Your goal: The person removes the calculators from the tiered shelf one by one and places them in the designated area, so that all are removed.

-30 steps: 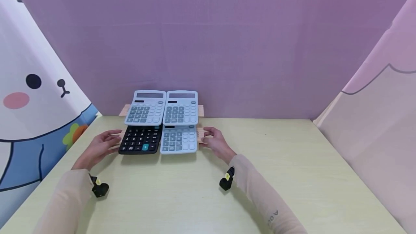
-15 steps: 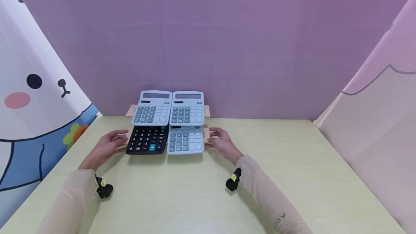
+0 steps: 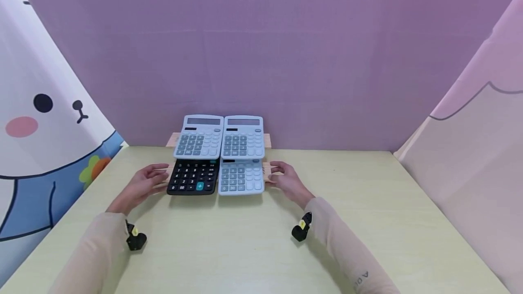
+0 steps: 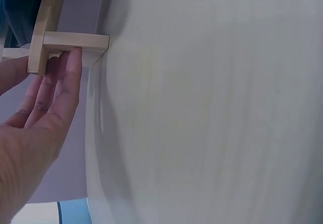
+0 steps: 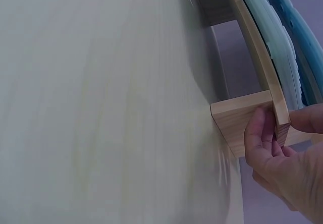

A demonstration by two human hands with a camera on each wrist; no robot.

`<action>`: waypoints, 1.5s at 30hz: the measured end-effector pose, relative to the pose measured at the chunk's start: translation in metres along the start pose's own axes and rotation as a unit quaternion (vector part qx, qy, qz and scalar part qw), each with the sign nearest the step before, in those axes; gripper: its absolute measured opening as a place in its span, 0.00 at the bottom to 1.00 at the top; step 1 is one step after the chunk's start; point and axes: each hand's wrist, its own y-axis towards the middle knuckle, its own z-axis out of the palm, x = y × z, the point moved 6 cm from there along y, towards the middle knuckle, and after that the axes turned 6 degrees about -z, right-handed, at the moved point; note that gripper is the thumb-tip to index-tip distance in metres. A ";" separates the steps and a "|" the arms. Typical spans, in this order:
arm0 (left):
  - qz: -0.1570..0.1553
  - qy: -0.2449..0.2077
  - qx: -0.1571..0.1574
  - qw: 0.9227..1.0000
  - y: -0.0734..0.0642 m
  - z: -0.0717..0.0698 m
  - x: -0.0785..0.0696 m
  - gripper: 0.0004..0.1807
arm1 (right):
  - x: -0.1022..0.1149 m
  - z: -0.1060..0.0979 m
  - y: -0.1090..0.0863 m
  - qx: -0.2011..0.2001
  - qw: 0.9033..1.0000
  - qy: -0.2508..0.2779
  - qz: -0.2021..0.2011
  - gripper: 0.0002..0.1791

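A two-tiered wooden rack (image 3: 267, 141) stands at the back of the table and carries calculators. In its lower row lie a black calculator (image 3: 192, 177) and a light blue calculator (image 3: 241, 178). Two more light blue ones, a left calculator (image 3: 198, 138) and a right calculator (image 3: 243, 138), lean in the upper row. My left hand (image 3: 143, 186) pinches the left end of the rack's front board (image 4: 38, 47), thumb on one side and fingers on the other. At the right end, my right hand (image 3: 291, 184) grips the same board (image 5: 276, 100) likewise. The calculators hide most of the rack.
A purple cloth (image 3: 310, 58) hangs right behind the rack. Cartoon-printed cloth (image 3: 53, 158) borders the table on the left, and a pale pink cloth (image 3: 474, 162) on the right. The pale wooden table (image 3: 229, 248) stretches in front and to the right.
Both hands have moved to the right together with the wooden rack and all its calculators. The grip on both ends looks the same.
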 end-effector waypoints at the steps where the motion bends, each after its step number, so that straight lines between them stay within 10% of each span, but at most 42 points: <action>1: 0.000 -0.003 0.000 1.000 0.000 0.000 0.000 0.31 | 0.000 0.000 0.000 0.000 1.000 0.001 0.000 0.30; 45: 0.032 -0.081 0.012 0.996 0.002 -0.001 0.002 0.28 | 0.003 0.003 -0.005 0.017 0.999 -0.030 -0.002 0.31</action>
